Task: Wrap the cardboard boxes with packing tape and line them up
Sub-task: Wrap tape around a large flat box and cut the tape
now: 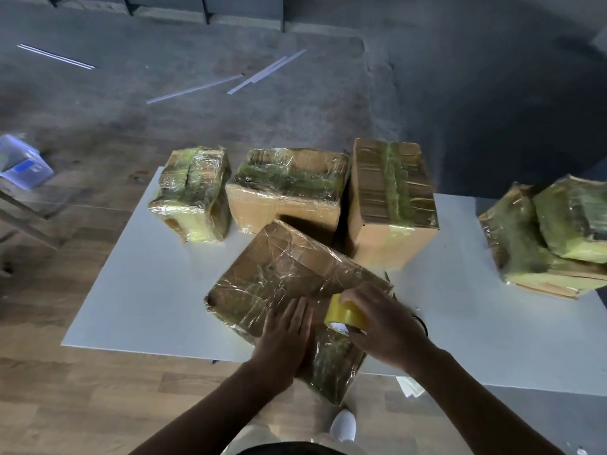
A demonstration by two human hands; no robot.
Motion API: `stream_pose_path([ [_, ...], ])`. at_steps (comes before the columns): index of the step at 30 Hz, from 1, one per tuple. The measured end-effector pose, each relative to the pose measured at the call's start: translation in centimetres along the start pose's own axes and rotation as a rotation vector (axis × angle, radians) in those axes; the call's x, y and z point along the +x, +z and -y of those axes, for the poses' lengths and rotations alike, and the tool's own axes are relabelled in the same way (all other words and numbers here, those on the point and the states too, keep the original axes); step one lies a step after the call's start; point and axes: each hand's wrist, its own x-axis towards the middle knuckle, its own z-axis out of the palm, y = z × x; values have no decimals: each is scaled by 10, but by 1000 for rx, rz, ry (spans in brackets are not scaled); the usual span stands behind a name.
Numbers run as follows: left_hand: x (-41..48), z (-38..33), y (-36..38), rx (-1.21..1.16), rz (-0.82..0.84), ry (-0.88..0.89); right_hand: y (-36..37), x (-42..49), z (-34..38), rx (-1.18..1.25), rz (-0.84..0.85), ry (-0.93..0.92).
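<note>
A tape-covered cardboard box (pixel 282 274) lies at an angle on the white table (pixel 138 290), its near corner hanging over the front edge. My left hand (pixel 284 336) presses flat on the box's near part with straight fingers. My right hand (pixel 384 320) grips a yellow roll of packing tape (pixel 345 315) held against the box's top right. Three wrapped boxes stand in a row behind: a small left one (pixel 192 193), a middle one (pixel 289 188) and a taller right one (pixel 391 198).
Two more wrapped boxes (pixel 551 234) are piled at the table's right end. White strips (pixel 266 72) lie on the grey floor beyond. A clear plastic container (pixel 21 160) sits at the far left. My white shoe (pixel 343 423) shows below the table edge.
</note>
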Motion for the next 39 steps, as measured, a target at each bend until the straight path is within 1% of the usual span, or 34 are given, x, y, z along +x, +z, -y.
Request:
stream_pose_path([
  [2,3,-3,0,-1,38,-21,1,-9,-5,19,-24,18],
  [4,4,-4,0,-6,63,-34,0,-16,-9,7,12,9],
  [6,4,-4,-3,-3,78,-28,-3,-16,-12,-62,56,-20],
  [11,3,-1,-7,20,90,-7,-22,-24,-26,-196,91,46],
  [14,3,-3,-13,45,106,-7,-30,-33,-32,-239,134,85],
  [16,4,-6,-19,74,139,4,-28,-33,-32,-251,160,78],
  [18,3,-13,-23,76,139,30,-27,-31,-30,-265,167,82],
  [21,5,-28,-23,30,77,181,-24,-30,-28,-259,169,109],
  [23,8,-32,-25,-2,107,228,-21,-30,-26,-252,158,109],
  [26,13,-30,-28,-41,216,244,-19,-34,-25,-207,145,100],
  [28,14,-29,-29,-67,249,246,-20,-40,-27,-154,162,125],
  [31,14,-29,-32,-68,272,255,-21,-57,-35,-117,236,172],
  [33,14,-30,-34,-63,276,256,-21,-66,-45,-174,267,204],
  [35,13,-28,-36,-84,277,259,-21,-69,-55,-208,262,227],
  [37,14,-25,-39,-149,289,277,-15,-69,-63,-238,301,234],
  [39,15,-22,-44,-264,285,281,-4,-68,-69,-218,330,255],
])
